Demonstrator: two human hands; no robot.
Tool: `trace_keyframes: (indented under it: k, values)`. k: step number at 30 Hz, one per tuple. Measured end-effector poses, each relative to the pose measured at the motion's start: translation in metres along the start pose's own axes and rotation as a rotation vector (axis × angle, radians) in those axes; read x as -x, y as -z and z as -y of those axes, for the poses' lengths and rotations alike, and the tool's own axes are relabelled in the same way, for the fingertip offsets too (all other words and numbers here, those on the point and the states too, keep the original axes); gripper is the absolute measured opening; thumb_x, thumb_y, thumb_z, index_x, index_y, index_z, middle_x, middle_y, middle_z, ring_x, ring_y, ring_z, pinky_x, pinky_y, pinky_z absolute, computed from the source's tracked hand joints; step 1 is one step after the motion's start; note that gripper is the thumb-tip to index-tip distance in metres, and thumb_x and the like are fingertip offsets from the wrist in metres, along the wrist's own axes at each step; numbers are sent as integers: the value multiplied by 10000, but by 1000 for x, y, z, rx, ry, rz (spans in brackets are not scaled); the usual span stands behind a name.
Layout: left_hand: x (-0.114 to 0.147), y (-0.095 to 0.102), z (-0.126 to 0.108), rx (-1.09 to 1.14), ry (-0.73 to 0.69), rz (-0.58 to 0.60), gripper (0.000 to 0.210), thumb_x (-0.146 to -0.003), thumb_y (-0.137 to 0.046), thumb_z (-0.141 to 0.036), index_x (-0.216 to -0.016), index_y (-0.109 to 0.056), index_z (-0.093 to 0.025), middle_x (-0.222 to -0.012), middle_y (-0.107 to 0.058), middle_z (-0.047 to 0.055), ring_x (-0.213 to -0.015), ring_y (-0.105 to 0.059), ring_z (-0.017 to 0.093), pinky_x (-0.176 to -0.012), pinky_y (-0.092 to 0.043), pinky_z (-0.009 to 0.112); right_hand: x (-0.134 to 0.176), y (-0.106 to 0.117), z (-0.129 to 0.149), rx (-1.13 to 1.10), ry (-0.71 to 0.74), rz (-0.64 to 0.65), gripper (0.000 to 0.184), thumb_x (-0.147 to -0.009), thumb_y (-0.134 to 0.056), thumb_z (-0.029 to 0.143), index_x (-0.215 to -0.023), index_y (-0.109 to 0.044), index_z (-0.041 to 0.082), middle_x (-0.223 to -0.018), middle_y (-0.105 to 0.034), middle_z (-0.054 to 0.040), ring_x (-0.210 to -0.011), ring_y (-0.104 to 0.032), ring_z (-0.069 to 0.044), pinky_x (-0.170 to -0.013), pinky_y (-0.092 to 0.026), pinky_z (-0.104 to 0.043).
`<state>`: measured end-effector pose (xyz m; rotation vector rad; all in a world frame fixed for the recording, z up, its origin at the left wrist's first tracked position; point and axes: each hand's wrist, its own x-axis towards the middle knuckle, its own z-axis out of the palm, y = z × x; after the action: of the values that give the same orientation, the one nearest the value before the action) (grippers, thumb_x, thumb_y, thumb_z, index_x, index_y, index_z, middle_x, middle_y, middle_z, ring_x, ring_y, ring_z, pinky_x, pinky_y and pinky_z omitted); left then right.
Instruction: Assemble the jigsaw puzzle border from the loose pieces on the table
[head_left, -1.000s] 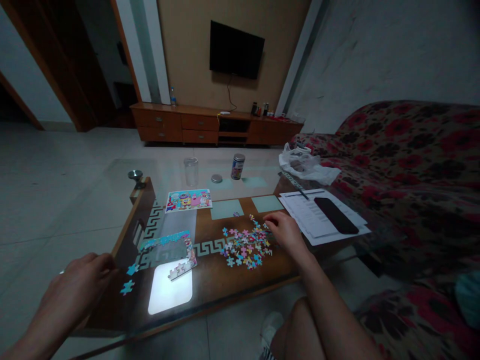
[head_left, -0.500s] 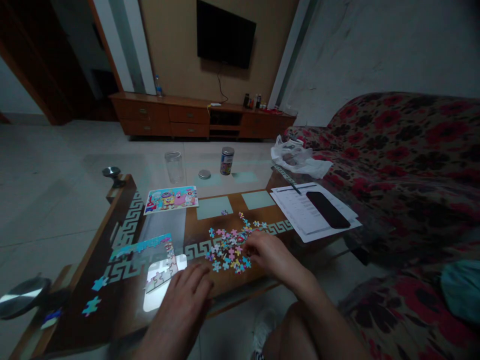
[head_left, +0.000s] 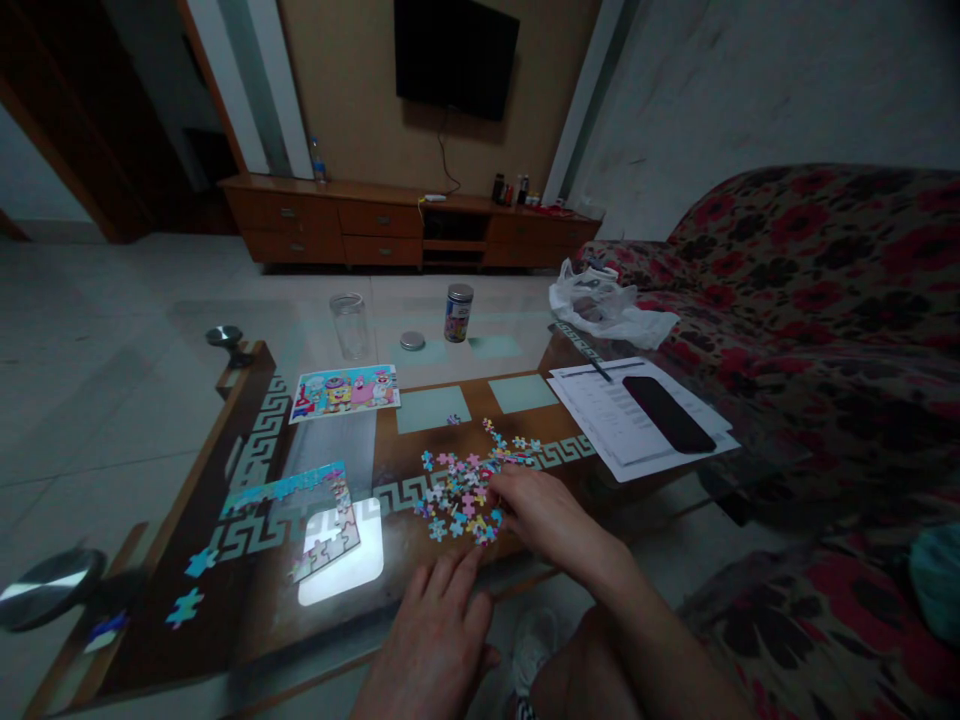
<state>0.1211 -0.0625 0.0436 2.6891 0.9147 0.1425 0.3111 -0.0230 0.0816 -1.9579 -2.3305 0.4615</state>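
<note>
At the lower centre of the frame, the left hand (head_left: 442, 625) lies palm down, fingers loosely extended, nothing visible in its hold; a second ago it was at far left. Mid-frame, the right hand (head_left: 534, 505), earlier higher up, curls over the right side of the puzzle pieces (head_left: 459, 495); its grip cannot be told. Left of centre, the part-built border (head_left: 345, 510) rests on the worktop (head_left: 405, 450).

Multicoloured jigsaw pieces (head_left: 468, 502) lie loosely clustered, right of a partly joined puzzle border (head_left: 342, 497).
</note>
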Motion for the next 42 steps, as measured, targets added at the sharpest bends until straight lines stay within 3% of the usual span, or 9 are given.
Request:
trace_keyframes:
  k: [4,8,17,24,30,36,42]
  values:
    - [4,-3,-1,-24,-25,8,314,-751,-751,-285,-1028,-650,-180,-1353,-543,141,-1193,-542,349,-923,-505,531,-2,4,1,-1,-39,26,128,-740,-632,65,-805,-630,175,-856,-642,-33,-754,-550,-159,-625,-305,-262]
    - [7,-2,2,-40,-28,-56,302,-731,-767,-268,-999,-650,-193,-1348,-548,133,-1195,-539,346,-908,-513,526,-2,7,0,-23,-29,34,174,-713,-644,42,-818,-629,180,-814,-622,-12,-736,-523,-149,-620,-294,-255]
    - [0,-9,13,-130,80,-210,567,-676,-808,-336,-1172,-594,-162,-1352,-545,152,-1205,-526,364,-910,-510,547,-8,7,4,-170,-2,0,192,-720,-653,3,-798,-678,177,-807,-618,-14,-764,-530,-140,-675,-343,-240]
    - [11,-6,20,-110,36,-204,327,-796,-659,-134,-1115,-600,-175,-1268,-620,83,-1144,-569,298,-911,-500,518,-15,-2,9,-205,82,-65,168,-741,-662,20,-781,-701,179,-789,-643,-22,-803,-555,-151,-715,-377,-249]
    - [24,5,23,-10,87,-131,345,-796,-548,-3,-1070,-605,-205,-1261,-604,54,-1129,-550,258,-926,-480,447,-17,-3,9,-187,94,-87,142,-764,-660,55,-790,-708,186,-777,-642,-19,-777,-559,-147,-711,-383,-248]
    - [28,17,22,66,220,-78,291,-811,-506,3,-988,-620,-198,-1092,-614,61,-994,-555,230,-852,-490,388,-18,2,7,-204,33,-111,160,-776,-626,43,-803,-701,182,-842,-672,-33,-821,-583,-153,-751,-395,-253]
    - [17,19,23,66,336,-139,220,-830,-582,-106,-1036,-608,-180,-1042,-591,76,-959,-538,260,-819,-467,407,-19,0,6,-175,-28,-125,153,-787,-598,57,-819,-698,168,-858,-673,-46,-833,-592,-161,-757,-396,-258]
